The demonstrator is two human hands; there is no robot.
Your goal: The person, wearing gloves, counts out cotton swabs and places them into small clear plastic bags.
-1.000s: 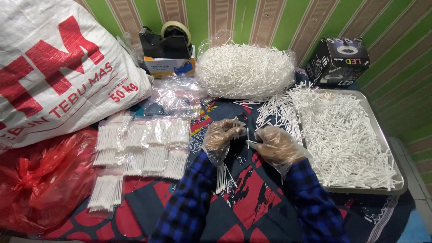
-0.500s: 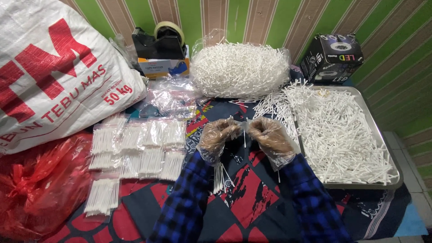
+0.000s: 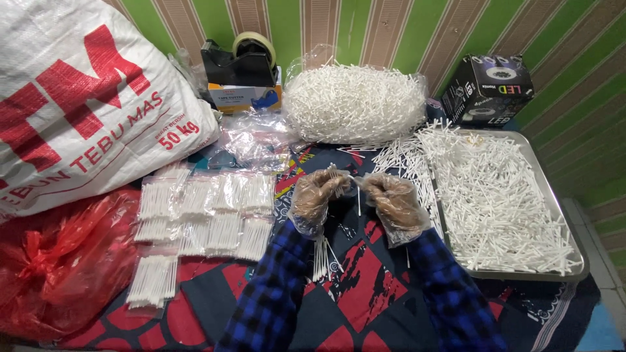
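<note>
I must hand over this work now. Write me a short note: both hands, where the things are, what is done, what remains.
Left hand and right hand, both in clear plastic gloves, meet over the patterned cloth and pinch a few white sticks between them; whether a bag is held, I cannot tell.
Loose sticks fill the metal tray to the right; more sit in the big clear bag behind.
Done: filled small packets lie in rows to the left.
Left: the tray and the bag are full.

Both hands, left hand (image 3: 314,195) and right hand (image 3: 393,201), wear thin, glossy clear plastic gloves. The tray (image 3: 576,242) is dull grey metal. The sack (image 3: 78,111) is rough woven plastic.
</note>
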